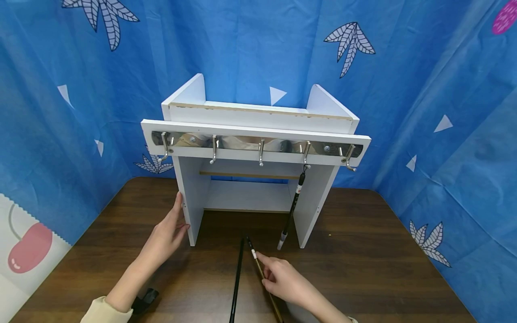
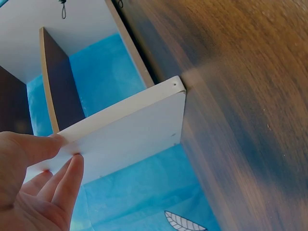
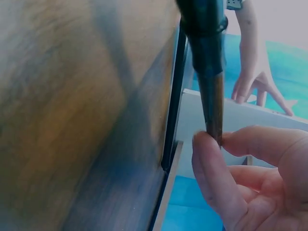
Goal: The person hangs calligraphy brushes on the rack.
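Observation:
My right hand (image 1: 282,279) pinches a brush with a brown handle (image 1: 265,282) between thumb and fingertips. Its upper end is black with a white label. In the right wrist view the brush's thick dark end (image 3: 204,38) is close to the camera. Straight fingers of my left hand (image 1: 163,240) touch the left side panel (image 1: 187,202) of a white shelf, thumb at its front edge, other fingertips on its outer face. Another brush (image 1: 292,208), black with a clear cap, hangs by a loop from the fourth hook (image 1: 305,154) of the metal rack.
A slim black rod (image 1: 237,282) lies on the brown wooden table (image 1: 363,269), left of the held brush. Across the shelf's front runs a white board (image 1: 238,128) with several silver hooks. Blue patterned cloth (image 1: 258,45) surrounds the table at back and sides.

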### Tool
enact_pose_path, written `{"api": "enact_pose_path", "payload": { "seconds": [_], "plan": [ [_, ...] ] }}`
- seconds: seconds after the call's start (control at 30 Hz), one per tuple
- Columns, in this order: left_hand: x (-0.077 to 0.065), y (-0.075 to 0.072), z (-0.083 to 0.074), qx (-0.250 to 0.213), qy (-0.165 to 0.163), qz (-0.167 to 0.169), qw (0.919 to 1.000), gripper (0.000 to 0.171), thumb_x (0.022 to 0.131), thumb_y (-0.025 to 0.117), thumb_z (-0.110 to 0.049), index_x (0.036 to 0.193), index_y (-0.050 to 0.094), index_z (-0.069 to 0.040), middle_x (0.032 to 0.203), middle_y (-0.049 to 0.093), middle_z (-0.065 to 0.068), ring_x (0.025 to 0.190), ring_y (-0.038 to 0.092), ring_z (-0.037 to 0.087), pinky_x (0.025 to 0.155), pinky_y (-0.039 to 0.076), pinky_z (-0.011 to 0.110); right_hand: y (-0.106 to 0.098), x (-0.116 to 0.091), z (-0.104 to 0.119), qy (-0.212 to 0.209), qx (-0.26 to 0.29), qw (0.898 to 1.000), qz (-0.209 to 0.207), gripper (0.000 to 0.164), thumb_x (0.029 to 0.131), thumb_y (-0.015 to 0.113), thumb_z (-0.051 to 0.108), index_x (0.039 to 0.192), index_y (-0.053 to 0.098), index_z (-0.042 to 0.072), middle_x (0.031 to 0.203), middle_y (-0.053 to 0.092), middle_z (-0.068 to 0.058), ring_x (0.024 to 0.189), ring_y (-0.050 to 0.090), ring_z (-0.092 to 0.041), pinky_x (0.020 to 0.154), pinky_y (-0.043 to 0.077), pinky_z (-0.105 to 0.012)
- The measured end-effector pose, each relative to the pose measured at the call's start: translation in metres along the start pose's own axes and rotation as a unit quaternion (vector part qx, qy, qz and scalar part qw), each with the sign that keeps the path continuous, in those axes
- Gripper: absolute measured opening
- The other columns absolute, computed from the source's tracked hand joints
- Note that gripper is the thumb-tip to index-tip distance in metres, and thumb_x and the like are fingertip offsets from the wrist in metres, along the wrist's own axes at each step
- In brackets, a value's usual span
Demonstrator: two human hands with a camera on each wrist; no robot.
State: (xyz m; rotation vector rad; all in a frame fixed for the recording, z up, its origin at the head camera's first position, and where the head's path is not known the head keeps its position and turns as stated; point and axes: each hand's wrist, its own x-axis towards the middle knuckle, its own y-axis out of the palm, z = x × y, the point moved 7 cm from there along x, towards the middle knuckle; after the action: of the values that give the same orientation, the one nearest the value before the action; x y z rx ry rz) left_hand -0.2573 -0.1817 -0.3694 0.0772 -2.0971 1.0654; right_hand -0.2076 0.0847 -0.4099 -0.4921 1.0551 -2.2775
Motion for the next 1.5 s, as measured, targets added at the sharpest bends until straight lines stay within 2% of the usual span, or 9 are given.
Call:
{"api": "enact_pose_path", "payload": {
  "seconds": [0.43,1.0,1.5],
  "plan": [
    [0.0,-0.001,-0.001,0.002,0.001,-0.003,1.0,0.109,0.069,0.073,0.017,0.151,0.006,-0.008,0.141,0.034,0.029,0.093,0.062,0.037,0.067,0.055,0.039,-0.011,-0.002,0.007,-0.023,0.035,0.997,-0.061,0.059,0.082,0.064,-0.007,0.136,0.043,-0.005,0.079,0.05,0.01,0.066,0.049,0.0,0.057,0.048,-0.016],
    [0.001,-0.001,-0.002,-0.001,-0.001,-0.002,1.0,0.109,0.069,0.073,0.018,0.151,0.006,-0.009,0.14,0.034,0.029,0.093,0.062,0.038,0.066,0.055,0.039,-0.017,-0.002,0.012,-0.033,0.077,0.994,-0.067,0.06,0.083,0.062,-0.009,0.139,0.04,-0.003,0.081,0.05,0.008,0.07,0.052,-0.002,0.057,0.05,-0.017],
    [0.001,-0.001,-0.002,-0.001,0.0,-0.003,1.0,0.108,0.07,0.073,0.017,0.151,0.006,-0.009,0.141,0.033,0.03,0.092,0.062,0.038,0.067,0.055,0.04,-0.024,-0.003,0.019,-0.043,0.076,0.992,-0.09,0.06,0.083,0.062,-0.008,0.139,0.041,-0.001,0.086,0.052,0.003,0.074,0.053,-0.004,0.06,0.05,-0.019]
  ]
}}
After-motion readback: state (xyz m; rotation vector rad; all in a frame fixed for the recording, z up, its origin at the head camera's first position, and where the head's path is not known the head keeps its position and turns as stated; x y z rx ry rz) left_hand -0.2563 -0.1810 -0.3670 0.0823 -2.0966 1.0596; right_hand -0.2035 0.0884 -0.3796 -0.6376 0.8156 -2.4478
